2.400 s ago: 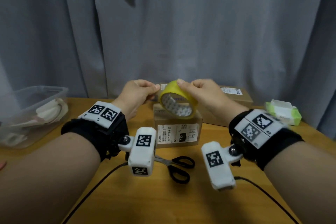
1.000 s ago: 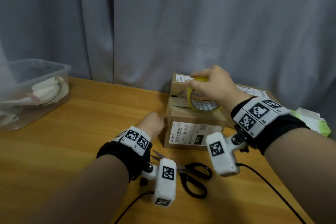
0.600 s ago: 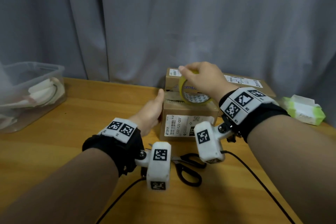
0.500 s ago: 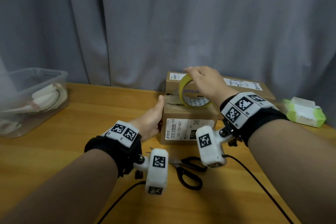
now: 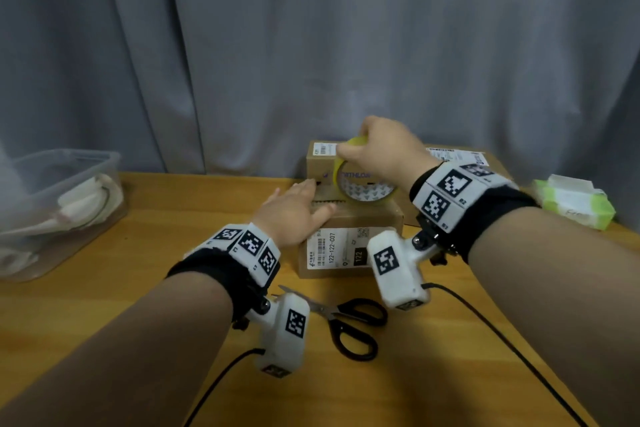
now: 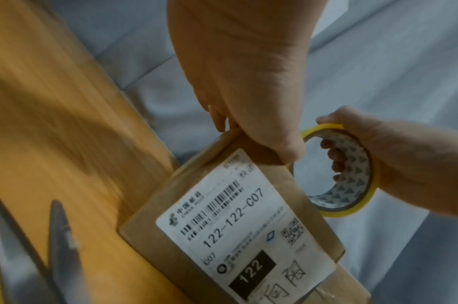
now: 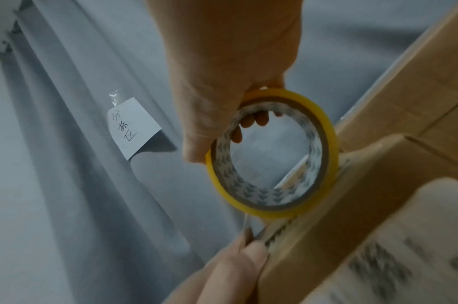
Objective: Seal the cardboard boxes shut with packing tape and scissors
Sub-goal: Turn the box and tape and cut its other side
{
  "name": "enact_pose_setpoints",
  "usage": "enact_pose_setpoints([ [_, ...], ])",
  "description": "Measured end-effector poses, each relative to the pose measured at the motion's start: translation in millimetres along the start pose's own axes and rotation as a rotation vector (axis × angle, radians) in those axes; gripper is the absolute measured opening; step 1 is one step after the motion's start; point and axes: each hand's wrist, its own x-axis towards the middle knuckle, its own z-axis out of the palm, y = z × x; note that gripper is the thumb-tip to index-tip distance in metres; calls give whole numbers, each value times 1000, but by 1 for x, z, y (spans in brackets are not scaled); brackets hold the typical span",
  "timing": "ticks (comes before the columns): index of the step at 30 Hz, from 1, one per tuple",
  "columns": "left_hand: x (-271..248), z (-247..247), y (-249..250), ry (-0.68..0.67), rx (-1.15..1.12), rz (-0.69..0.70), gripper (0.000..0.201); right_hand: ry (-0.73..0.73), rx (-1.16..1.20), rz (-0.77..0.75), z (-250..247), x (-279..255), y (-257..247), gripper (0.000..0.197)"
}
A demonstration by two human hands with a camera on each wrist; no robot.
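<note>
A small cardboard box with a white shipping label stands mid-table. My left hand lies flat on its top left edge, fingers straight, pressing there; the left wrist view shows the same box under the palm. My right hand grips a yellow tape roll upright on the box top, fingers hooked through its core. In the right wrist view a clear strip runs from the roll down to a left fingertip at the box edge. Black-handled scissors lie in front, untouched.
A second box stands right behind the first, and a flatter one to the back right. A clear plastic tub sits at the left, a green-white tissue pack at the right. Grey curtain behind; cables trail from both wrists.
My left hand has moved from the box's left side up onto its top left edge. My right hand still holds the roll upright on the box top.
</note>
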Motion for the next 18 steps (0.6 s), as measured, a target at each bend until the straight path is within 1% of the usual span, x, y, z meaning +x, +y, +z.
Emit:
enact_pose_setpoints([
  [2, -2, -3, 1, -29, 99, -6, 71, 5, -170, -55, -8, -4, 3, 38],
  [4, -3, -5, 2, -51, 165, 0, 72, -22, -317, -105, -14, -6, 8, 44],
  [6, -3, -6, 3, -72, 206, 2, 73, -47, -321, -56, -20, -6, 14, 52],
  [8, -4, -8, 4, -94, 235, 3, 73, -28, -229, 42, -24, -5, 22, 63],
  [10, -5, -11, 5, -105, 276, 5, 78, -29, 5, 110, -23, -9, 33, 75],
  [12, -4, -14, 9, -92, 402, 39, 83, -42, 223, 121, -15, -16, 45, 77],
  [13, -4, -14, 12, -65, 482, 69, 82, -37, 296, 124, -10, -18, 49, 76],
  [15, -5, -11, 18, -9, 546, 126, 76, -17, 382, 130, -3, -20, 53, 75],
  [16, -7, -11, 20, -4, 529, 132, 74, -8, 401, 131, -1, -20, 52, 76],
  [18, -11, -8, 21, -11, 468, 135, 77, 19, 425, 131, 1, -20, 50, 80],
])
